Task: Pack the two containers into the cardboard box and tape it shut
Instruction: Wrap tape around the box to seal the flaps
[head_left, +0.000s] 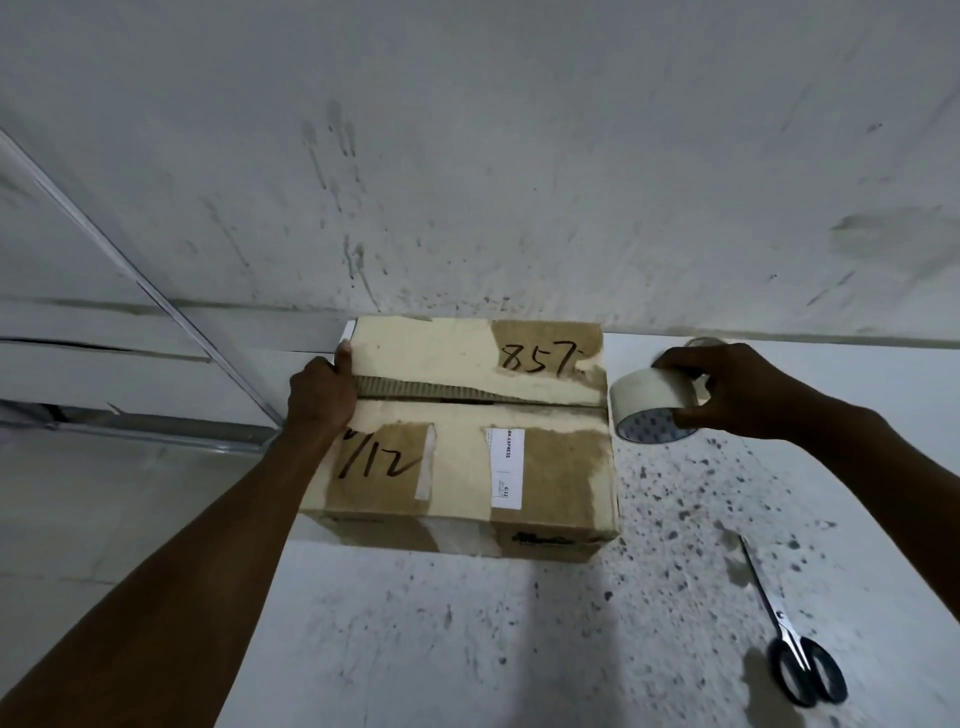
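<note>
The cardboard box (467, 441) stands against the wall with both top flaps folded down, a narrow seam running left to right between them. "857" and "/12" are written on it in black marker. My left hand (324, 392) presses on the left end of the seam, thumb on the far flap's edge. My right hand (727, 387) grips a roll of beige tape (652, 408) just off the box's right side, near the seam's right end. The two containers are not visible.
Black-handled scissors (797, 649) lie on the speckled white surface (519, 623) at the right front. A small round object (701, 342) peeks out behind my right hand. A stained wall (467, 182) rises right behind the box.
</note>
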